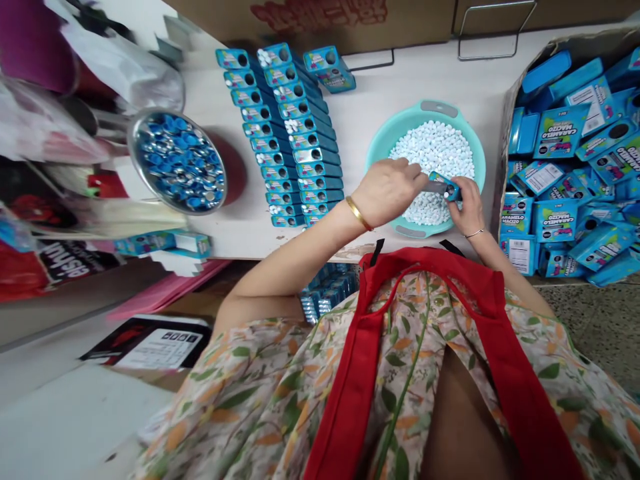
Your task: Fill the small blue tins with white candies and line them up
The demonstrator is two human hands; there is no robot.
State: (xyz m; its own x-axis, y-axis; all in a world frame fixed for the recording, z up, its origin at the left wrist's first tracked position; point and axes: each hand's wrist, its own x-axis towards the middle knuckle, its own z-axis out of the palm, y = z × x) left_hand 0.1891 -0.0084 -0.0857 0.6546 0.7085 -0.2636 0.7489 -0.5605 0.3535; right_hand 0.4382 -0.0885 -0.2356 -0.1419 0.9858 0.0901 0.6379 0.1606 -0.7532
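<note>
- Two hands at work: the left hand (391, 190) comes over the bowl's 8 o'clock side, fingers closed around one grey scoop-like tool (430, 192).
- The right hand (468, 205), at 4 o'clock, has its fingers pinched on one small blue box (453, 191), held over the bowl with the tool's end at its top.
- One turquoise bowl (480, 160) on the counter (354, 137), with white candies (440, 143) too many to count.
- Two rows of blue boxes (310, 141) toward 9 o'clock from the bowl, about a dozen in each; some show white candies at their openings.
- One lone box (330, 69) between 10 and 11 o'clock.
- One metal pot (234, 168) at 9 o'clock, beyond the rows, full of uncounted blue caps (183, 163).
- One cardboard box (513, 100) at 3 o'clock, heaped with blue boxes overlapping too much to count.
</note>
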